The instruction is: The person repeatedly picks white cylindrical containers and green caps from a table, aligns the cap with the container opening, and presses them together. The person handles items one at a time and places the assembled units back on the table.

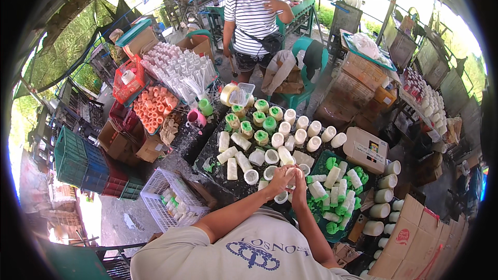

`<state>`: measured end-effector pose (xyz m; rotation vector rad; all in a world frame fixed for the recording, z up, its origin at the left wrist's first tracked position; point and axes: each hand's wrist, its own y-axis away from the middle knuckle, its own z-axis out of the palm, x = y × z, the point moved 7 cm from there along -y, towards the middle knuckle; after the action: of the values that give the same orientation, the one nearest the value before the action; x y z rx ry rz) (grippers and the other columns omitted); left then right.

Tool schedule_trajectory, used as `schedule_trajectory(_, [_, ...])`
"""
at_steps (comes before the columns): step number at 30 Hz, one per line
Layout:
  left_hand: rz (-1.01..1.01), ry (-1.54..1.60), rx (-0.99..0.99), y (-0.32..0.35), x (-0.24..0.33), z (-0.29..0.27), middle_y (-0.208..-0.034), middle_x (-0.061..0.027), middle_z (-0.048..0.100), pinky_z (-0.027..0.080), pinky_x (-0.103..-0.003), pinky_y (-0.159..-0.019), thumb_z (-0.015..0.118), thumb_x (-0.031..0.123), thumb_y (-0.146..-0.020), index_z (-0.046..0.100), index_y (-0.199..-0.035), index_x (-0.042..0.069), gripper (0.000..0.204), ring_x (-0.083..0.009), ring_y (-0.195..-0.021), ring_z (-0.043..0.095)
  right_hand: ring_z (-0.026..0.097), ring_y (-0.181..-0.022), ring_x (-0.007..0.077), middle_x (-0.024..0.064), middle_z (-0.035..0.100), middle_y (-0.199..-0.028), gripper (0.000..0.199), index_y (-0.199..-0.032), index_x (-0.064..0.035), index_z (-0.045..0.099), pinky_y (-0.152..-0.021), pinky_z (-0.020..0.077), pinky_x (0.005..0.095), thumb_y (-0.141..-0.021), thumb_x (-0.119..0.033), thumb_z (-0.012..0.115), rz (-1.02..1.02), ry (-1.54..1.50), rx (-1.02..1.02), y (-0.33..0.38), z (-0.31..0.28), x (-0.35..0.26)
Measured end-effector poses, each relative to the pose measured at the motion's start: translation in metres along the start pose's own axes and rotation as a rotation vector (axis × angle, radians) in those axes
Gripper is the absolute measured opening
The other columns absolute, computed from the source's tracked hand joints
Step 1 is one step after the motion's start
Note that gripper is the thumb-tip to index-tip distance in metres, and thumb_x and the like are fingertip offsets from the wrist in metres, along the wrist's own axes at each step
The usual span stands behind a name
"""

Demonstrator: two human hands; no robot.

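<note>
My left hand [281, 180] and my right hand [298, 185] are closed together over the near edge of a dark work table [220, 179]. A small pale piece shows between them, but the fingers hide most of it. Just beyond stand white wax-like cylinders [285, 155], some upright and some lying down. To the right of my hands, a green tray [317, 229] is heaped with white cylinders with green ends [332, 177]. Farther back are several pale cylinders topped with green [261, 106].
Across the table stands a person [257, 21] in a striped shirt, near a green chair [303, 67]. A white basket [161, 202] is at the left, cardboard [415, 243] at the right. Orange cups [154, 102] and clear cups [179, 67] crowd another table. A tan box [365, 150] sits back right.
</note>
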<state>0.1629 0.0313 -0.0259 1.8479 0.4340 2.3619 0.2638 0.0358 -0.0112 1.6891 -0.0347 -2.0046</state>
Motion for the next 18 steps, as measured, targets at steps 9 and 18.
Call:
schedule_trajectory(9, [-0.145, -0.078, -0.163, 0.016, 0.003, -0.005, -0.162, -0.0076, 0.025, 0.037, -0.064, -0.103, 0.034, 0.068, -0.102, 0.031, -0.156, 0.027, 0.068, -0.0313, -0.147, 0.029, 0.046, -0.133, 0.0251, 0.0082, 0.038, -0.158, 0.071, -0.161, -0.0292, 0.028, -0.098, 0.0481, 0.0467, -0.103, -0.069, 0.028, -0.014, 0.052, -0.105, -0.005, 0.001, -0.003])
schedule_trajectory(18, [0.105, -0.048, -0.182, 0.007, 0.018, -0.002, -0.153, -0.0133, 0.042, 0.042, -0.038, -0.110, 0.025, 0.044, -0.113, 0.034, -0.156, 0.006, 0.059, -0.0228, -0.139, 0.043, 0.049, -0.131, 0.0242, 0.0122, 0.046, -0.149, 0.063, -0.159, -0.0152, 0.036, -0.104, 0.0455, 0.0381, -0.110, -0.053, 0.025, -0.148, 0.183, -0.107, -0.013, -0.016, -0.002])
